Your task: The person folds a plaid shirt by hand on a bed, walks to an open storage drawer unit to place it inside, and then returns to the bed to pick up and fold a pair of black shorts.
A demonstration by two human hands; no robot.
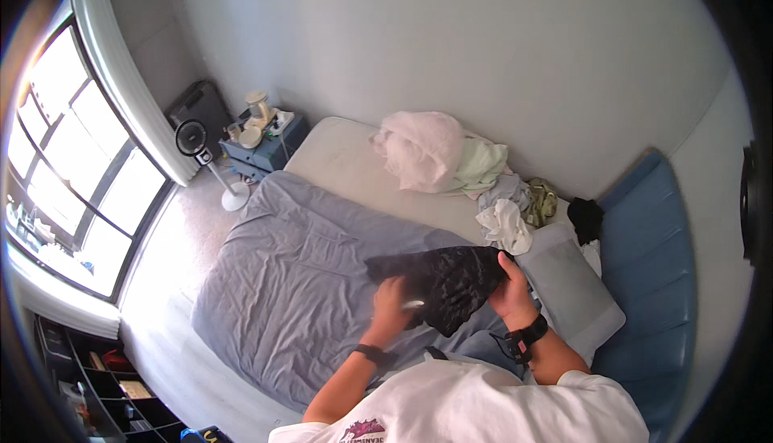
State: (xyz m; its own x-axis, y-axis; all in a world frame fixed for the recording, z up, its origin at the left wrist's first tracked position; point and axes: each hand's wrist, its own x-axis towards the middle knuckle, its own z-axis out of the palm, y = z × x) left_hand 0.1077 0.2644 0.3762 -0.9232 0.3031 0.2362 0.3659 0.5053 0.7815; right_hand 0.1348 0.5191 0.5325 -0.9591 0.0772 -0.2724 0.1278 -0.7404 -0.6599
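Observation:
A black garment with a faint dark pattern point(456, 286) is spread out above the bed in front of me. My right hand point(513, 292) grips its right edge, thumb on top. At the garment's left part is my left hand point(389, 310), blurred and with curled fingers; whether it pinches the cloth cannot be made out. A small white strip point(413, 304) shows beside the left fingers, too blurred to name. Beneath the garment lies a rumpled grey-blue quilt point(290, 274), covering the near side of the bare mattress point(338, 147).
Along the wall lie a pink bundle of bedding point(423, 150), a white cloth point(506, 224) and other crumpled clothes. A grey pillow point(567, 286) rests by the blue headboard point(652, 262). Beyond the bed stand a blue nightstand point(266, 156), a fan point(211, 168) and a suitcase point(202, 108).

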